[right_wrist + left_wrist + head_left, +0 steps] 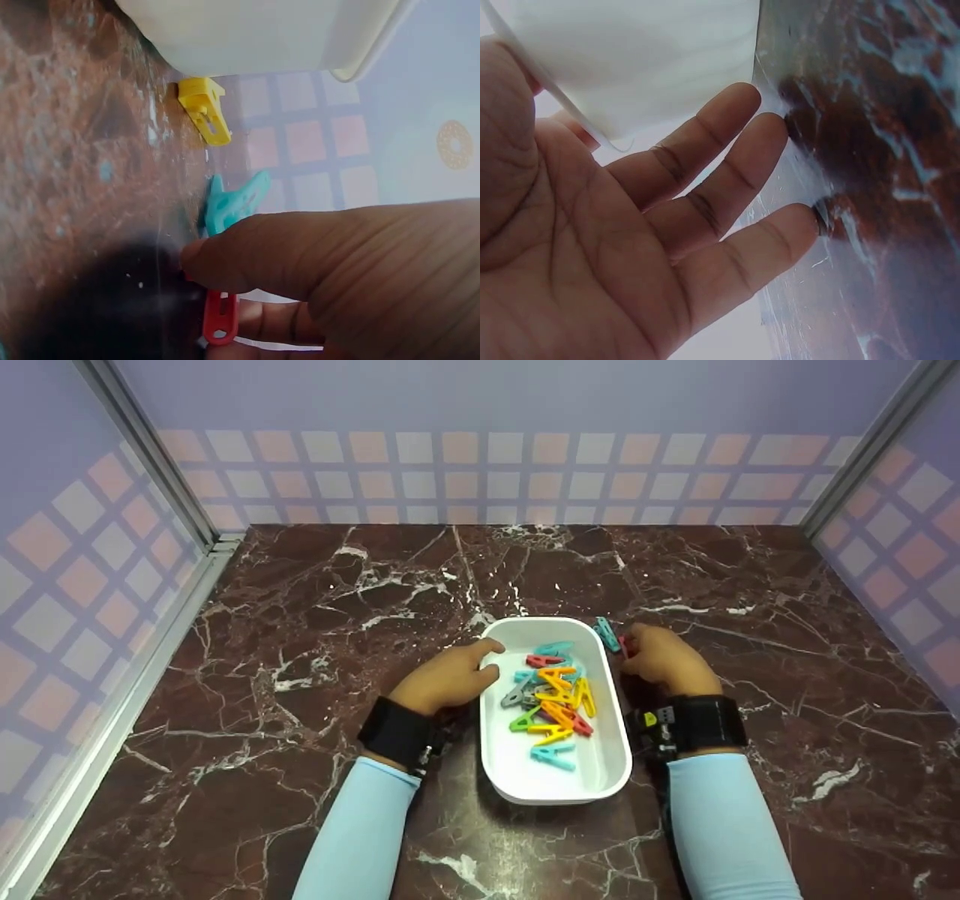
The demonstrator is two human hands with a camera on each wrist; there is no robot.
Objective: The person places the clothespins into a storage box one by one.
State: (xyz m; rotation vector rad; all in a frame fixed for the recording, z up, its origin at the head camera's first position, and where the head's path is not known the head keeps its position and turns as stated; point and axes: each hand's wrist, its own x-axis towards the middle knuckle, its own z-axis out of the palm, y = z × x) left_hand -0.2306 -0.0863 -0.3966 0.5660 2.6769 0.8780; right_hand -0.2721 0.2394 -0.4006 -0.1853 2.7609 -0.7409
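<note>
A white plastic tray (551, 787) holds a loose heap of coloured clothespins (555, 697). My left hand (450, 676) is at its left rim, thumb and forefinger reaching over the edge. The other three fingers (731, 176) extend, spread, beneath the rim outside the wall. On the tray's right side, my right hand (667, 660) pinches a red clothespin (220, 319) between thumb and fingers, low over the table. A turquoise clothespin (606, 634) lies just beyond the fingertips, partly covered by the thumb in the right wrist view.
A yellow clothespin (204, 111) lies on the table close to the tray's outer wall. The dark red marbled table (300, 780) is bounded by tiled-pattern panels (495, 472) at the back and both sides.
</note>
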